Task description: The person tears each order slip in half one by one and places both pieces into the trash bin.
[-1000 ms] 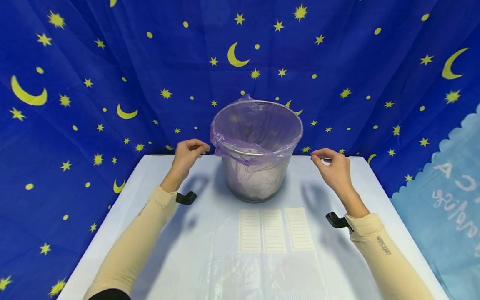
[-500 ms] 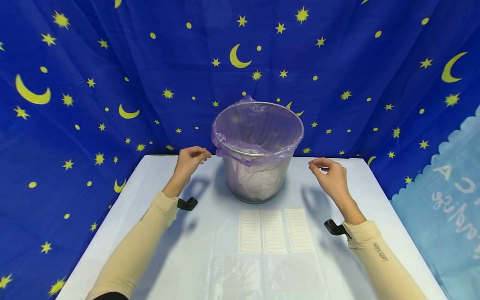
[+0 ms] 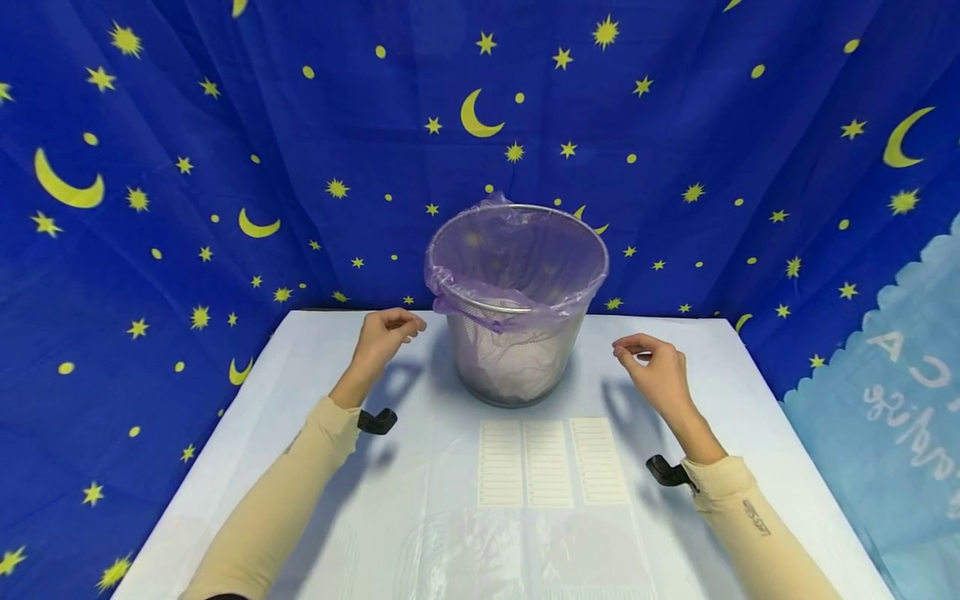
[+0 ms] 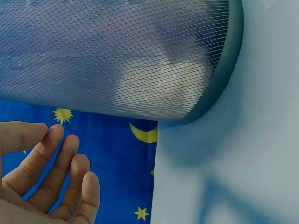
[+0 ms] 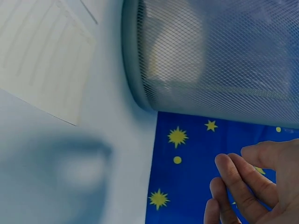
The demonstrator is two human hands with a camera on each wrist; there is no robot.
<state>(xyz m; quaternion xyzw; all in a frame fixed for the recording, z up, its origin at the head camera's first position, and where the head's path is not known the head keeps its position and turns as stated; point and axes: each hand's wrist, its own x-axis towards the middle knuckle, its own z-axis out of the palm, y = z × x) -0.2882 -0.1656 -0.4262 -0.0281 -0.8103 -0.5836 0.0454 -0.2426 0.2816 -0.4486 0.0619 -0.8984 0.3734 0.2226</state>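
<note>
A wire-mesh wastebasket (image 3: 517, 358) stands upright at the back of the table, lined with a thin purple plastic bag (image 3: 480, 296) folded over part of its rim. Left of the basket hovers my left hand (image 3: 381, 340), apart from it, fingers loosely bent. On the other side my right hand (image 3: 658, 371) is also raised and apart from the mesh. Both wrist views show relaxed fingers (image 4: 70, 172) with nothing held, thumb near the forefinger. Pale contents or bunched bag show through the mesh (image 5: 187, 56); I cannot tell which.
Three lined paper strips (image 3: 547, 462) lie flat in front of the basket on the white table (image 3: 420, 517). A blue curtain (image 3: 345, 125) with stars and moons hangs directly behind. Light-blue lettered fabric (image 3: 892, 400) hangs at the right. Black wrist mounts (image 3: 377, 422) stick out from the sleeves.
Both hands have sunk lower beside the basket and drawn slightly nearer to me, the right one also a little inward. The basket, bag and paper strips stay in place.
</note>
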